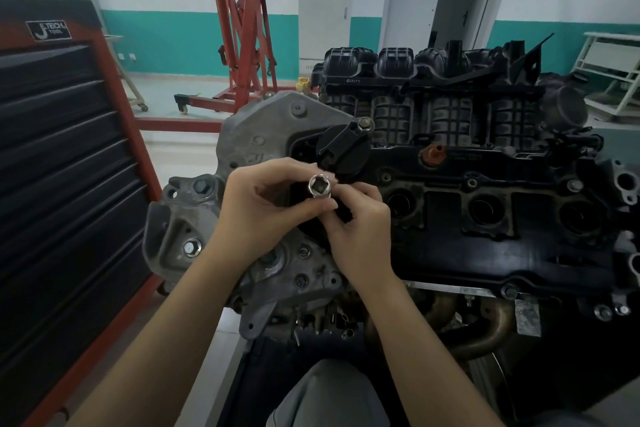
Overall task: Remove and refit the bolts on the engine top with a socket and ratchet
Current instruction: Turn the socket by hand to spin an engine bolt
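Note:
A shiny steel socket (319,187) is held above the left end of the black engine top cover (485,239), its open end turned toward me. My left hand (266,208) grips the socket with thumb and fingers curled round it. My right hand (360,222) pinches something dark just below and right of the socket; what it is cannot be made out. A bolt (364,123) sits at the tip of the black oil filler cap (343,149) behind my hands. More bolts (509,292) show along the cover's near edge. No ratchet handle is visible.
A red and black tool cabinet (69,166) stands close on the left. A red engine hoist (242,45) is behind on the floor. The black intake manifold (433,90) rises behind the cover. A grey timing cover (263,135) forms the engine's left end. My grey-trousered leg (329,395) is below.

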Available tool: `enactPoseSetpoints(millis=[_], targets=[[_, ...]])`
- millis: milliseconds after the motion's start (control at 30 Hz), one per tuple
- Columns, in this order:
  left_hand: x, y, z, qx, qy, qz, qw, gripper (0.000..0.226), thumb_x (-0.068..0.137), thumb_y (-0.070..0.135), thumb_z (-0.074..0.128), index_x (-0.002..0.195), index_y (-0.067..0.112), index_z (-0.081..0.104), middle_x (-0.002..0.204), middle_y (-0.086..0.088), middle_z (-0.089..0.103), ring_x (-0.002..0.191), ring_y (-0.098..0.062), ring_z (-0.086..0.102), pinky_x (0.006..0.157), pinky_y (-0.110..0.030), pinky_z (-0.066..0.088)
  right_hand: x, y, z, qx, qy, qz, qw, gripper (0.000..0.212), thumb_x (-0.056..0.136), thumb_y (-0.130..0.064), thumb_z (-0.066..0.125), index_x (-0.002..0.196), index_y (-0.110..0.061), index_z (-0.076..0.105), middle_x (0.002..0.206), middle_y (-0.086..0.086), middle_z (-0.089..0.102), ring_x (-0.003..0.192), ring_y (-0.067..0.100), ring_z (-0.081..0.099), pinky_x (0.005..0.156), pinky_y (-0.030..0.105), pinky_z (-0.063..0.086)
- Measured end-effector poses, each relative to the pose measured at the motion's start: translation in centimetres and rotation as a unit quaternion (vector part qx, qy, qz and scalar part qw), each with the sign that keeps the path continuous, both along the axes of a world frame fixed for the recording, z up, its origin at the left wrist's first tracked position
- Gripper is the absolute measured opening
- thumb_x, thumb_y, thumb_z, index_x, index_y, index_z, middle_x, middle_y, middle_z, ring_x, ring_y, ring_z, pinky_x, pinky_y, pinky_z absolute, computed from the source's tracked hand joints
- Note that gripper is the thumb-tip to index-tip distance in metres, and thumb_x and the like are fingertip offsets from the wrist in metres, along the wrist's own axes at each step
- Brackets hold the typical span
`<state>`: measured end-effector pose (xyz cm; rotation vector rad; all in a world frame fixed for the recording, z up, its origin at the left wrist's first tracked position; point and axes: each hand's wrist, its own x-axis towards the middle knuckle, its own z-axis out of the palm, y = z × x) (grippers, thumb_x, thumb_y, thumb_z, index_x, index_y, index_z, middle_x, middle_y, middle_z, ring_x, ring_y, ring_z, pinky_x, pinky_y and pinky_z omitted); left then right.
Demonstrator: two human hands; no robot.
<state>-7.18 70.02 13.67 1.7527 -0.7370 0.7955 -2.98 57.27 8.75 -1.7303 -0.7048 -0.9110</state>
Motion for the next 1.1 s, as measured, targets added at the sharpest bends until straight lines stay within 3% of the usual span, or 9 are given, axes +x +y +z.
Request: enactPoseSetpoints(millis=[133, 267, 433, 567, 700, 767, 933, 1000, 1100], targets=[[-0.05, 0.06, -0.19, -0.045, 0.030, -0.028, 0.998, 0.025, 0.075, -0.004, 0.070, 0.099, 0.004, 0.068, 0.091, 0.000, 0.074, 0.091, -0.019, 0.071, 0.084, -0.026, 0.053, 0.02, 0.02, 0.06, -0.008, -0.004, 0.003, 1.000, 0.025, 0.082, -0.015, 0.069, 0.106, -0.006, 0.072, 0.089, 0.001, 0.074, 0.091, -0.025, 0.045, 0.083, 0.034, 0.049], [0.00, 0.32, -0.10, -0.021, 0.058, -0.066, 0.996, 0.027, 0.079, -0.010, 0.065, 0.105, -0.007, 0.064, 0.098, -0.018, 0.071, 0.098, -0.027, 0.069, 0.088, -0.031, 0.052, 0.07, -0.07, -0.02, -0.019, -0.003, 0.000, 1.000, 0.023, 0.084, -0.013, 0.065, 0.104, -0.005, 0.072, 0.084, 0.002, 0.073, 0.091, -0.028, 0.041, 0.079, 0.037, 0.049], [0.05, -0.02, 0.01, -0.022, 0.007, 0.009, 1.000, 0.028, 0.069, 0.001, 0.076, 0.096, 0.005, 0.068, 0.089, -0.011, 0.071, 0.087, -0.021, 0.070, 0.087, -0.029, 0.053, -0.13, -0.05, 0.01, -0.013, 0.027, -0.007, 1.000, 0.021, 0.082, -0.017, 0.065, 0.098, -0.007, 0.074, 0.088, 0.002, 0.074, 0.089, 0.000, 0.051, 0.082, 0.042, 0.050], [-0.16, 0.15, 0.01, -0.037, 0.038, -0.038, 0.998, 0.029, 0.074, -0.003, 0.070, 0.101, 0.008, 0.066, 0.092, 0.007, 0.074, 0.092, -0.015, 0.070, 0.083, -0.022, 0.052, -0.04, -0.05, 0.09, -0.026, -0.002, 0.000, 1.000, 0.023, 0.082, -0.011, 0.067, 0.104, -0.004, 0.071, 0.093, 0.002, 0.074, 0.092, -0.019, 0.045, 0.083, 0.036, 0.049], [-0.06, 0.30, 0.09, 0.002, 0.047, -0.050, 0.998, 0.026, 0.077, -0.007, 0.068, 0.103, -0.005, 0.066, 0.099, -0.015, 0.071, 0.097, -0.025, 0.069, 0.089, -0.032, 0.052, 0.17, -0.15, -0.10, -0.010, -0.001, 0.008, 1.000, 0.019, 0.082, -0.007, 0.065, 0.099, -0.004, 0.073, 0.084, 0.003, 0.072, 0.091, -0.029, 0.040, 0.077, 0.039, 0.050], [0.00, 0.16, 0.10, 0.005, 0.019, -0.012, 1.000, 0.026, 0.073, -0.002, 0.074, 0.098, -0.002, 0.068, 0.094, -0.016, 0.070, 0.092, -0.024, 0.069, 0.090, -0.033, 0.053, 0.15, -0.08, -0.11, -0.002, 0.001, 0.006, 1.000, 0.017, 0.083, -0.012, 0.064, 0.096, -0.004, 0.073, 0.084, 0.002, 0.073, 0.091, -0.029, 0.041, 0.081, 0.038, 0.049], [0.02, 0.20, -0.14, -0.039, 0.020, -0.014, 0.999, 0.025, 0.074, -0.002, 0.072, 0.097, 0.005, 0.068, 0.093, -0.008, 0.072, 0.092, -0.020, 0.070, 0.086, -0.029, 0.053, 0.04, 0.09, -0.02, -0.011, 0.009, -0.004, 1.000, 0.019, 0.084, -0.015, 0.066, 0.098, -0.006, 0.073, 0.089, -0.001, 0.074, 0.087, -0.019, 0.049, 0.087, 0.031, 0.045], [-0.10, 0.33, -0.04, -0.046, 0.039, -0.052, 0.997, 0.022, 0.076, -0.005, 0.069, 0.096, 0.004, 0.069, 0.094, -0.002, 0.074, 0.094, -0.020, 0.070, 0.086, -0.027, 0.053, -0.02, 0.05, -0.10, -0.023, 0.013, -0.007, 1.000, 0.018, 0.084, -0.013, 0.065, 0.097, -0.005, 0.073, 0.085, 0.000, 0.073, 0.085, -0.007, 0.050, 0.085, 0.036, 0.048], [-0.06, 0.25, 0.10, -0.016, 0.033, -0.041, 0.998, 0.024, 0.074, -0.004, 0.072, 0.098, 0.000, 0.068, 0.096, -0.007, 0.073, 0.094, -0.020, 0.070, 0.087, -0.027, 0.052, -0.07, -0.03, -0.05, -0.009, 0.019, -0.004, 1.000, 0.016, 0.083, -0.011, 0.066, 0.095, -0.005, 0.073, 0.083, 0.001, 0.073, 0.086, -0.010, 0.046, 0.079, 0.041, 0.051]])
